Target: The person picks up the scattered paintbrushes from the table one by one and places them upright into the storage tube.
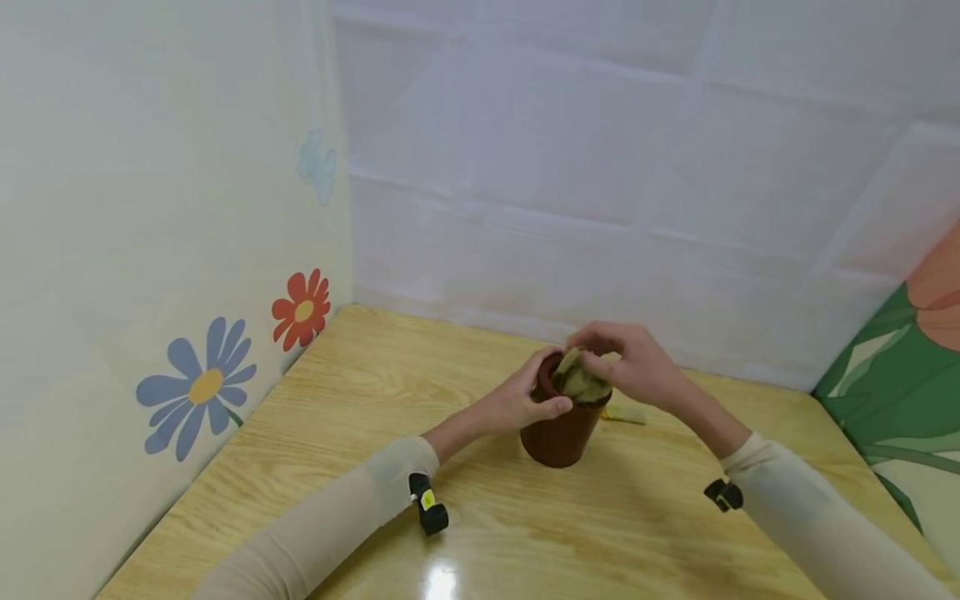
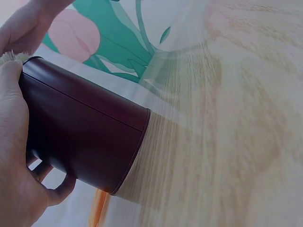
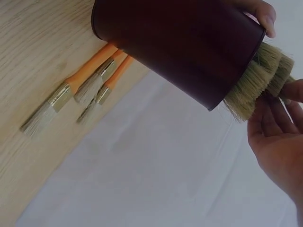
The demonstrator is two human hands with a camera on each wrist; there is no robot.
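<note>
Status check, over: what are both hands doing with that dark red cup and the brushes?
Left hand grips dark red cup. Right hand pinches brush bristles sticking out the top. Three orange-handled brushes lie on table behind cup, clear of it.

Counter [image 1: 600, 533]: pale wood grain, lacquered, glossy, lamp glare near front edge. Cup [image 1: 561, 433]: dark maroon, smooth, likely plastic, soft satin sheen. Brush heads [image 3: 258, 87] sticking from cup: coarse pale bristle, rough, matt. Three loose brushes [image 3: 80, 90] on counter: smooth orange handles, shiny metal ferrules, pale bristle tips. Back wall [image 1: 637, 150]: white, matt, creased like sheeting. Sleeves [image 1: 330, 517]: beige soft knit cloth, matt.
</note>
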